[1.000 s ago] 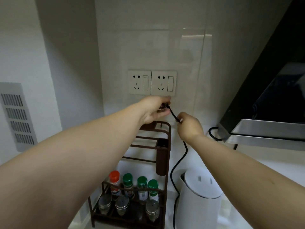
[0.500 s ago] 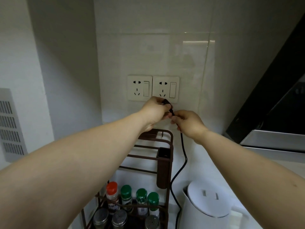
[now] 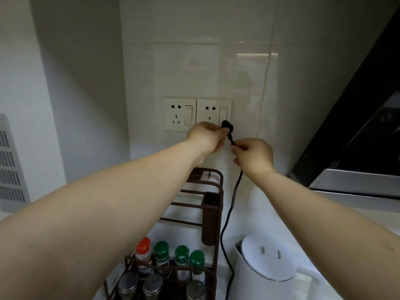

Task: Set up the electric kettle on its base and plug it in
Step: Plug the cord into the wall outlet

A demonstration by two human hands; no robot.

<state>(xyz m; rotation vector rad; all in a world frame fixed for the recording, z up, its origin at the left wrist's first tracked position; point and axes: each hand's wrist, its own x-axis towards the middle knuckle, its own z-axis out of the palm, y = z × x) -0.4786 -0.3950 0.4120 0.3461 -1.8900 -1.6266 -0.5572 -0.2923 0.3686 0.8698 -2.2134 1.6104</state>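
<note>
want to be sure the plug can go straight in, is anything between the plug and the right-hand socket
Nothing visible blocks it. The black plug, held by the left hand, sits at the lower right of the right socket; that hand covers the socket's lower holes. The right hand grips the cord below.

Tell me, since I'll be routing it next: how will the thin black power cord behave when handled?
The thin black power cord is probably floppy: it hangs in loose curves below the right hand. Likely light, since fingertips alone hold it. The black plug, gripped by the left hand, looks rigid.
</note>
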